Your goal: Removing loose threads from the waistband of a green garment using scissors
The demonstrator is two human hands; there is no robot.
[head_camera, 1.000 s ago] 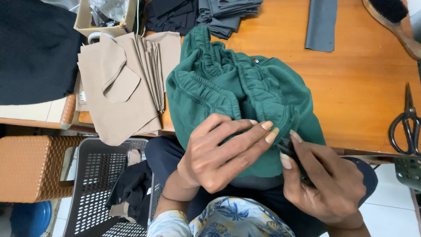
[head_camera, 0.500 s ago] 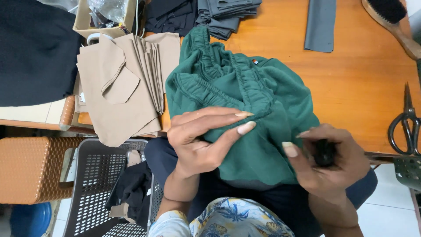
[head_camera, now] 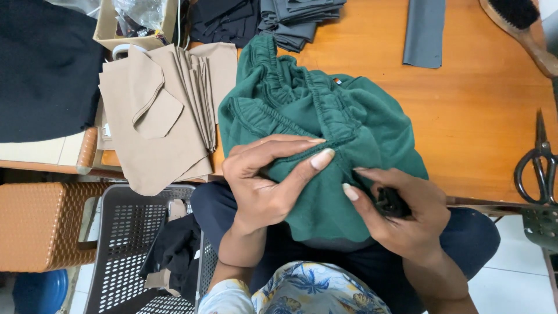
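- Far left, upper frame: black fabric [head_camera: 43,64] lying flat, over the table's left end.
- Lower left: brown woven basket [head_camera: 40,224]; beside it a dark perforated plastic crate [head_camera: 116,244] with black cloth [head_camera: 174,250] hanging in it. Blue round thing [head_camera: 35,291] in the bottom left corner, partly cut off.
- Upper left of centre: cardboard box [head_camera: 136,23] with clear plastic inside. Just below it, a stack of tan cut fabric pieces [head_camera: 157,116], draping off the table edge.
- Top centre: folded dark grey and black cloth pile [head_camera: 273,20].
- Centre: green garment [head_camera: 325,116], elastic waistband bunched, on the orange wooden table [head_camera: 482,116] edge and spilling onto the lap.
- Left hand [head_camera: 267,186]: centre frame, fingers spread fairly wide, thumb under and fingers over a fold of the green garment, pinching it at the waistband seam.
- Right hand [head_camera: 401,215]: right of centre, lower; curled narrow around a small black object [head_camera: 390,203], fingertips touching the garment's lower edge. What the object is: cannot tell.
- Top, right of centre: grey fabric strip [head_camera: 424,32] lying flat, well apart from the garment.
- Upper right corner: wooden-handled brush [head_camera: 523,29], partly cut off.
- Right edge: black scissors [head_camera: 537,166] on the table, shut, handles toward the near edge.
- Bottom centre: floral-print shirt [head_camera: 308,291], dark trousers [head_camera: 465,238] underneath the garment.
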